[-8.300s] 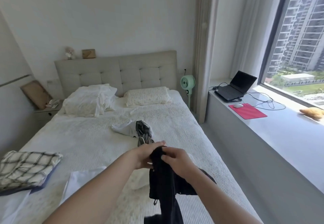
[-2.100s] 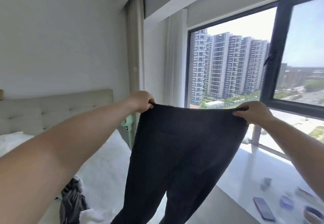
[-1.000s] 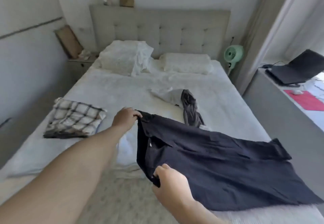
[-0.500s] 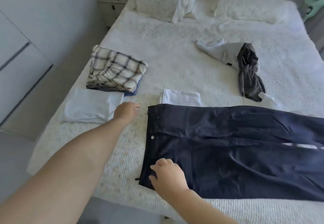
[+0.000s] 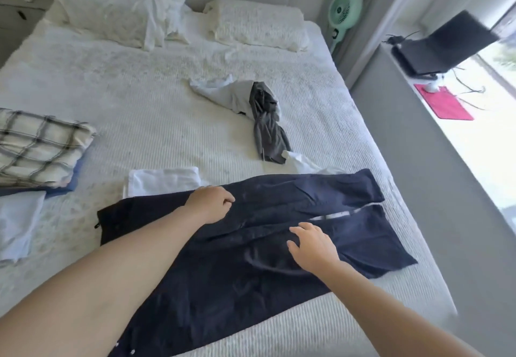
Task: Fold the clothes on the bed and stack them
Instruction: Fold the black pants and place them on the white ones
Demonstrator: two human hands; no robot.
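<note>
Dark navy trousers (image 5: 349,233) lie spread flat across the near part of the white bed (image 5: 167,122), legs pointing right. My left hand (image 5: 210,203) rests on the far leg with its fingers loosely curled, holding nothing. My right hand (image 5: 312,246) lies flat on the near leg, fingers spread. A folded plaid garment (image 5: 39,147) tops a stack at the left edge. A folded white piece (image 5: 164,180) sits just beyond the trousers. Unfolded grey (image 5: 266,124) and white (image 5: 220,92) garments lie crumpled mid-bed.
Two pillows (image 5: 257,23) lean against the headboard. A light blue folded cloth (image 5: 16,225) lies at the near left. A green fan (image 5: 344,9) stands by the bed's far right corner. A laptop (image 5: 444,45) and red mat (image 5: 442,105) sit on the window ledge.
The trousers went from held up in the air to laid flat on the bed. Both hands have left the waistband and moved right onto the legs.
</note>
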